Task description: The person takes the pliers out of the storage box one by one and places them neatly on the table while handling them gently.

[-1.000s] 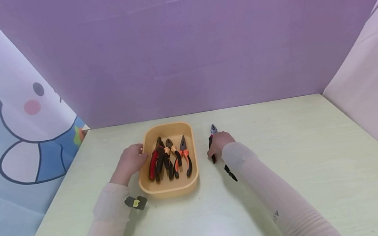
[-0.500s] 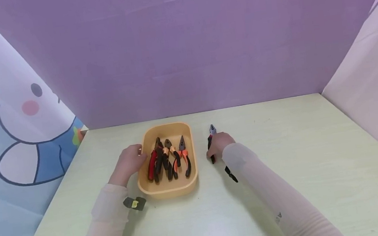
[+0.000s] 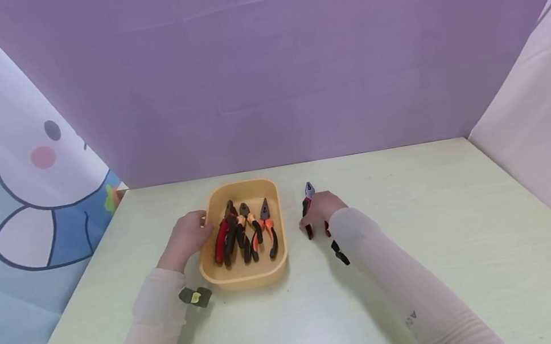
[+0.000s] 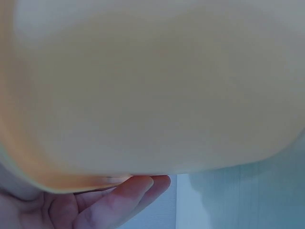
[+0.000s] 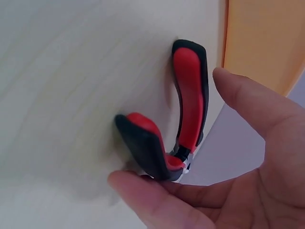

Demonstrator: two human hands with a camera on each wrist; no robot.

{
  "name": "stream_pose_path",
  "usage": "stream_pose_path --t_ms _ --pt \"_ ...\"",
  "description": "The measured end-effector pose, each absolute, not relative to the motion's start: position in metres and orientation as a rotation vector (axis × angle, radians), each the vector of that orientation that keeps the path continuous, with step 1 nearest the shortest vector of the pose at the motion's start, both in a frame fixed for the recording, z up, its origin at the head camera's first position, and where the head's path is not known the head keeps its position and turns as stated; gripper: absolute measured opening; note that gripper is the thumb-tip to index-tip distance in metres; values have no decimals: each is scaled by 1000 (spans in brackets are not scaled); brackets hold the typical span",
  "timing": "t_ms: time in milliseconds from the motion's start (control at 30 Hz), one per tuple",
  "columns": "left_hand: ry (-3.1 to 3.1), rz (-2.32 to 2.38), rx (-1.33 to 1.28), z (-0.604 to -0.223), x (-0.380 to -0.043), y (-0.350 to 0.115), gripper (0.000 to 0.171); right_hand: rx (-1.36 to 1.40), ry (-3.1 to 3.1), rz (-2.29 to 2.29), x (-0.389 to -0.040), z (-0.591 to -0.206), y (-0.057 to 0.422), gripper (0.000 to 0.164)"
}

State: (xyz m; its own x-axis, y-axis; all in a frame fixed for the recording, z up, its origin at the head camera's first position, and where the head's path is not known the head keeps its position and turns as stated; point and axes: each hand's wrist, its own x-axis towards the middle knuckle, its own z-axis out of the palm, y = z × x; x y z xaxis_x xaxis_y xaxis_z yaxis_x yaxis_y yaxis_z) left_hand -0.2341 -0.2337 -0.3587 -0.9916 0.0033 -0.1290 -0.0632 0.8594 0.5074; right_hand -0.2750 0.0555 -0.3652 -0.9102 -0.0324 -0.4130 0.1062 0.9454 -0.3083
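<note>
A yellow plastic basket (image 3: 255, 280) sits left of centre in the head view, with several pairs of pliers (image 3: 272, 235) lying in it, heads pointing away. My left hand (image 3: 188, 237) holds the basket's left rim; its thumb is hidden by the basket in the left wrist view, where two fingertips (image 4: 143, 183) show right at the edge. To the right of the basket, red-and-black-handled pliers (image 3: 309, 191) lie on the table, handles spread. Over them hovers my right hand (image 3: 323, 207). In the right wrist view its thumb stands off the red handle (image 5: 189, 86), and the fingers are beside the other handle.
The pale table (image 3: 416, 223) ends at a purple back wall (image 3: 295, 78). Printed cloth (image 3: 36, 155) rises along the left side and a pale pink cloth (image 3: 546, 104) along the right. A dark strap piece (image 3: 195, 296) hangs at the left wrist.
My right hand has lifted and loosened slightly off the pliers, so more of their right handle shows. The pliers and the basket stay put, and the left hand keeps its place.
</note>
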Motion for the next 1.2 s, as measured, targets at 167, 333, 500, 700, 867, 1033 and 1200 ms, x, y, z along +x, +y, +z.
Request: stream_pose_path --t_ms 167,333,500,700,867,1033,1200 --pt "2906 797 -43 -358 -234 -234 47 17 2691 -476 -275 -358 60 39" --pt "2896 797 -63 -356 -232 -234 49 -28 2708 -474 -274 -349 63 39" --pt "2888 803 -59 -356 -233 -234 50 -38 2686 -472 -273 -343 67 36" --pt "2901 805 -30 -358 -233 -235 50 -7 2671 -469 -272 -338 64 38" --pt "2901 800 -39 -356 -233 -234 49 16 2650 -484 -272 -333 61 39" --pt "2896 794 -47 -354 -233 -233 49 13 2657 -470 -272 -330 59 43" --pt "2899 791 -45 -355 -233 -233 49 -27 2667 -457 -270 -325 55 46"
